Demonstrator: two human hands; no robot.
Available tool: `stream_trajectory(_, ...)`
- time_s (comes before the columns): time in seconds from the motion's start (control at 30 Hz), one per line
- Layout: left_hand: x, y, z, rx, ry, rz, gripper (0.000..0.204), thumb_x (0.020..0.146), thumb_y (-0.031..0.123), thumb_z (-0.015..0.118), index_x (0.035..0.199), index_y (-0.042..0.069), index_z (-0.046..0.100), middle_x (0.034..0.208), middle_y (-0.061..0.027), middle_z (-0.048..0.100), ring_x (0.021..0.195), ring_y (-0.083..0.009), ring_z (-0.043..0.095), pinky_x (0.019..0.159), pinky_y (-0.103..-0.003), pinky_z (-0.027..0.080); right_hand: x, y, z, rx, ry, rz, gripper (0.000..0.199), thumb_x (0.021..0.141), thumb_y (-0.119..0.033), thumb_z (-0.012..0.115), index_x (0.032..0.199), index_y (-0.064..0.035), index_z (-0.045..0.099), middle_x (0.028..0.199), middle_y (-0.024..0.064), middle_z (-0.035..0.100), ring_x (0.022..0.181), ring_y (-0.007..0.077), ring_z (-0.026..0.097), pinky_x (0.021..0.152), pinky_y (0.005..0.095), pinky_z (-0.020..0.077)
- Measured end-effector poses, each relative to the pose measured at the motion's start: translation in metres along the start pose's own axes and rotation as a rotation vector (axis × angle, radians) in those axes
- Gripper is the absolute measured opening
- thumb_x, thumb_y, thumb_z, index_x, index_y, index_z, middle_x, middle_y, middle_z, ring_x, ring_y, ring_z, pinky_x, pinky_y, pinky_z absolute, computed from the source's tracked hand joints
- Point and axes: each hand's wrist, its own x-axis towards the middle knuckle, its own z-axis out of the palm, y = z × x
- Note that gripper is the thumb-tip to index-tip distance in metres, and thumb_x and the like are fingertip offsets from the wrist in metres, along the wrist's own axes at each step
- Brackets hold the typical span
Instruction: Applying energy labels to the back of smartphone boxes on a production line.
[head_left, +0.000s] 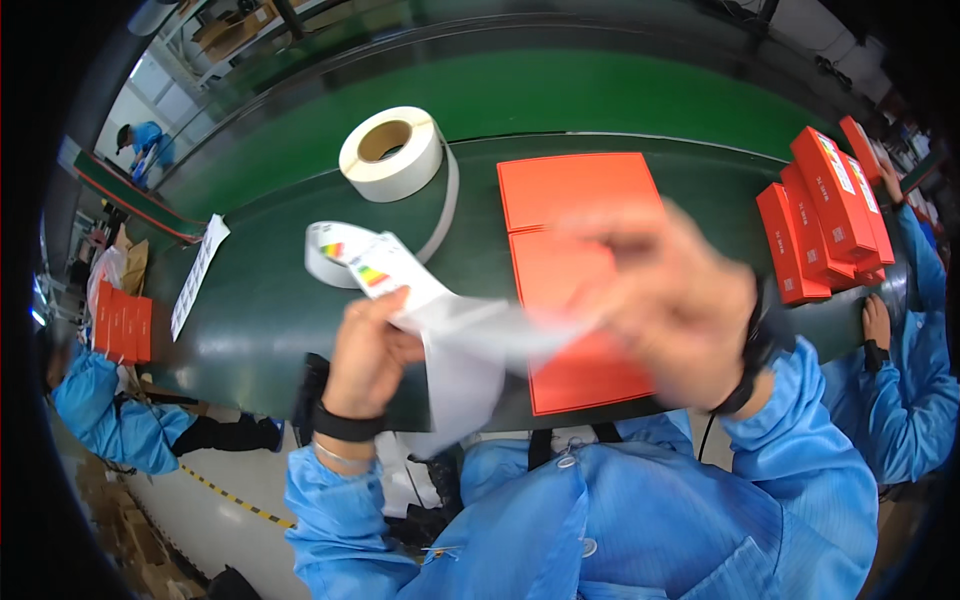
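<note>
My left hand (370, 345) pinches a strip of white labels (405, 275) with rainbow-coloured bars printed on them. From there the strip loops back to a white label roll (425, 160) lying on the green work surface. A loose length of pale backing paper (465, 385) hangs below my left hand. My right hand (680, 310) is smeared by motion above the flat orange-red boxes; a blurred white stretch of paper reaches toward its fingers, and whether they grip it is unclear. One orange-red box (575, 185) lies behind another orange-red box (590, 385), partly covered by my right hand.
Several stacked orange-red boxes (830, 210) stand at the right, beside a co-worker's blue sleeves (915, 370). More orange-red boxes (122, 328) sit at the far left near another person in blue (130, 415). A white printed sheet (200, 275) lies at the left edge of the green surface.
</note>
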Motion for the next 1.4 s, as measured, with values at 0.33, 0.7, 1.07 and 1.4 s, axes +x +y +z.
stream_trajectory(0.33, 0.064, 0.002, 0.019, 0.232, -0.21, 0.357, 0.04, 0.085, 0.021, 0.048, 0.107, -0.011, 0.054, 0.11, -0.02, 0.059, 0.096, -0.0238, 0.06, 0.083, -0.032, 0.047, 0.053, 0.109, -0.086, 0.082, -0.416, 0.596, 0.051, 0.087, -0.005, 0.05, 0.135, -0.0103, 0.035, 0.091, 0.0027, 0.057, 0.077, 0.0049, 0.053, 0.068, 0.021, 0.0463)
stream_trajectory(0.7, 0.081, -0.033, 0.034, 0.119, -0.287, 0.388, 0.032, 0.087, 0.014, 0.048, 0.111, -0.007, 0.054, 0.116, -0.0171, 0.057, 0.107, -0.02, 0.054, 0.09, -0.033, 0.041, 0.089, 0.161, -0.04, -0.356, -0.755, 0.571, 0.066, 0.088, -0.01, 0.044, 0.143, -0.0204, 0.01, 0.078, 0.0163, 0.061, 0.066, 0.027, 0.059, 0.062, 0.0364, 0.0455)
stream_trajectory(1.07, 0.09, -0.038, 0.026, 0.477, -0.246, 0.541, 0.031, 0.083, 0.007, 0.045, 0.107, -0.007, 0.057, 0.11, -0.0178, 0.061, 0.106, -0.0303, 0.053, 0.092, -0.038, 0.04, 0.085, 0.18, -0.038, -0.342, -0.716, 0.572, 0.07, 0.085, -0.007, 0.047, 0.143, -0.0201, 0.01, 0.08, 0.0159, 0.061, 0.067, 0.0297, 0.059, 0.064, 0.0392, 0.0452)
stream_trajectory(1.4, 0.096, -0.034, 0.02, 0.7, -0.391, 0.702, 0.038, 0.086, 0.014, 0.047, 0.114, -0.011, 0.045, 0.108, -0.0227, 0.06, 0.108, -0.0275, 0.05, 0.097, -0.04, 0.034, 0.084, 0.183, -0.039, -0.359, -0.711, 0.538, 0.07, 0.084, -0.007, 0.047, 0.143, -0.0192, 0.011, 0.081, 0.0166, 0.061, 0.068, 0.0306, 0.059, 0.064, 0.0395, 0.0454)
